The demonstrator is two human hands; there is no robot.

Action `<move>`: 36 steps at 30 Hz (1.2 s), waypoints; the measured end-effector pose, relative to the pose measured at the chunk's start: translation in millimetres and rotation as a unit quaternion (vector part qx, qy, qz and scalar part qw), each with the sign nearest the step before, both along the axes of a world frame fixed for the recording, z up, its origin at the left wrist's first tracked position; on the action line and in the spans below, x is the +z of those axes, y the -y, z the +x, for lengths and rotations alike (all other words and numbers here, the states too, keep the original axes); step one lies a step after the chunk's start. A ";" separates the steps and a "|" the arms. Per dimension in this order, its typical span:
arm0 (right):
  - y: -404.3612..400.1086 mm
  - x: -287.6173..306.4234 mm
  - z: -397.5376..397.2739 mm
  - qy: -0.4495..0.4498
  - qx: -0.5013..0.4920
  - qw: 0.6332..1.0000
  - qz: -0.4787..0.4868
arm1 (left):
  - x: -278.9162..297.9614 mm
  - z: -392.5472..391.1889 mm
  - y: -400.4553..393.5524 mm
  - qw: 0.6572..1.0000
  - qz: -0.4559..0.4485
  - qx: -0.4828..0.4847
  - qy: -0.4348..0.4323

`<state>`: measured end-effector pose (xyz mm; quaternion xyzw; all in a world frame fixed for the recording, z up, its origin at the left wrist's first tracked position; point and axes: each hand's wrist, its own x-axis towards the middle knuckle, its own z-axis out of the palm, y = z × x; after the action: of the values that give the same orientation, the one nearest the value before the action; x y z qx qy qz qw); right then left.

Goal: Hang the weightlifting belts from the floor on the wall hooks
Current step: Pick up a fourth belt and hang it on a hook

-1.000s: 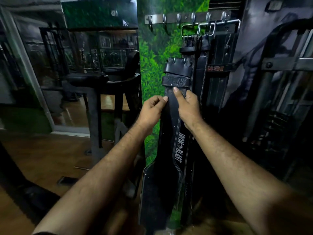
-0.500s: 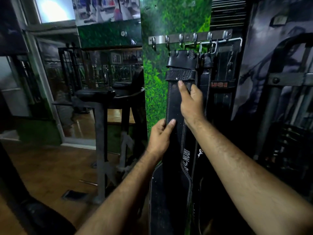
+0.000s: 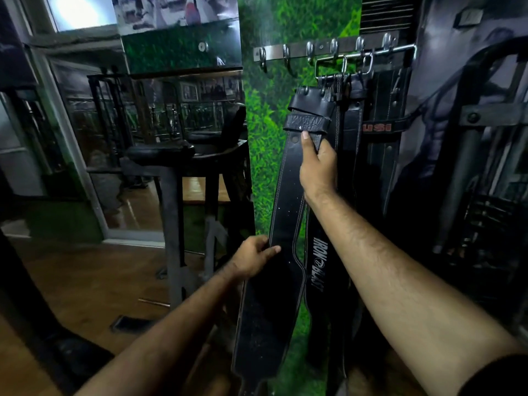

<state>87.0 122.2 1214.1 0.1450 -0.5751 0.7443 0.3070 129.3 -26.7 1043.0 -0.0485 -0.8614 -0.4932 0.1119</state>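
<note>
Two bare forearms reach in from the bottom edge toward the wall. Left hand sits low and grips the left edge of a black leather belt, thumb across the front, fingers wrapped behind. Right hand is higher on the same belt, thumb pressed flat on the face just under the keeper loop, fingers curled round the right edge. So both hands are grasping this belt. It hangs tilted, top end to the right and near the hooks, wide lower part swinging down-left past the bottom of the frame. White stitching runs along its edges.

Just behind and right of it hangs a second black belt with "IRON BLAST" printed in white, running vertically. Further right, a third belt with red "USI" lettering hangs straight against the wall. Buckles of the hung belts are looped over the hooks; cannot tell whether the held belt's buckle is on a hook yet, the top end is bunched with the others.

Metal hook rail is fixed across the green leaf-print wall panel, left hooks bare. Left of the panel stands dark gym equipment with a padded seat on a wooden floor. Far right is a dark machine frame, detail murky.
</note>
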 end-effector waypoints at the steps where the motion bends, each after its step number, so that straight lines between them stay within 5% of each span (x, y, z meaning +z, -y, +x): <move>1: 1.1 3.0 0.9 0.001 0.003 1.000 0.004 | 16.3 4.3 -0.6 0.999 0.028 -0.021 0.014; 12: 11.8 11.7 12.1 -0.018 0.028 0.999 0.037 | 185.4 -6.3 -29.5 0.968 0.189 -0.038 -0.161; 16: 5.6 15.1 14.4 -0.053 0.012 0.997 0.057 | 149.2 5.7 -38.6 0.963 0.186 -0.023 -0.196; 22: 1.6 5.1 14.2 -0.056 0.020 0.996 0.070 | 49.8 18.3 -36.8 0.975 0.186 -0.053 -0.107; 26: 3.7 -7.7 10.9 -0.034 0.017 0.997 0.061 | -2.4 15.3 -24.3 0.989 0.111 -0.042 -0.093; 31: 1.3 -21.5 10.5 -0.005 0.048 0.998 0.039 | -41.4 15.7 -5.0 0.998 0.015 -0.060 0.027; 36: -4.2 -5.6 10.1 -0.016 0.082 0.995 0.052 | 34.3 21.7 -18.9 0.984 0.164 -0.055 -0.036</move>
<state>97.1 126.5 1208.5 0.2193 -0.5942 0.7337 0.2459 151.0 -7.8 1077.3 -0.0942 -0.7604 -0.6309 0.1221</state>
